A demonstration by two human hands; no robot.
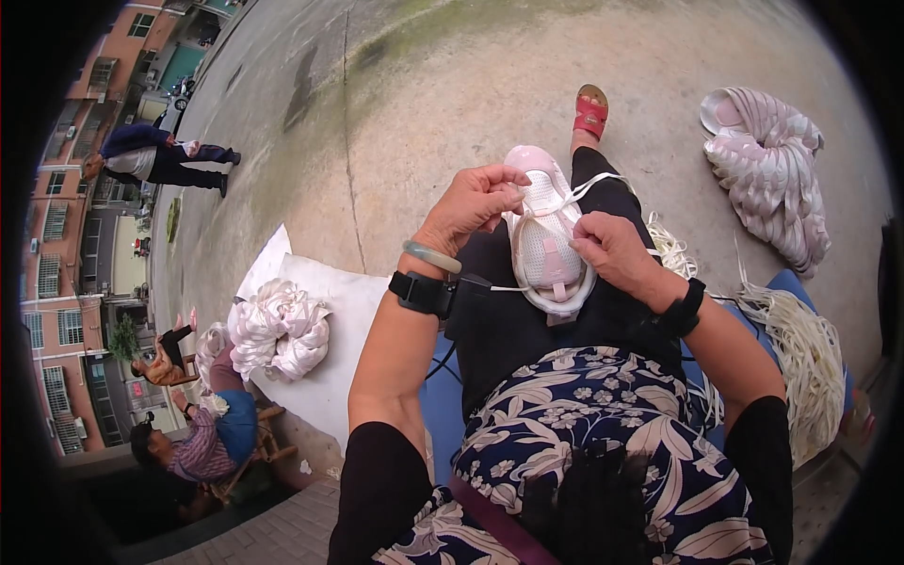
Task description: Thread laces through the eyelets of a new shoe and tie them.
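Shoe: pale pink-and-white shoe on my lap, toe pointing away from me.
Left hand: my left hand in a narrow pinch over the shoe's front—seems to have the white lace.
Right hand: my right hand at the shoe's right side, fingers curled; can't tell if they grip lace.
Lacing step: looks partway, lace across the upper.
Next pull: probably calls for a firm pinch on the lace, drawn evenly, shoe steadied.
In the way: lace loop slack over my leg; black wristbands close to the work.
Spare laces: big cream bundle on my right.
Shoe piles: one on the concrete at right, another at left by a white sheet.
Others: seated person in plaid—well apart.
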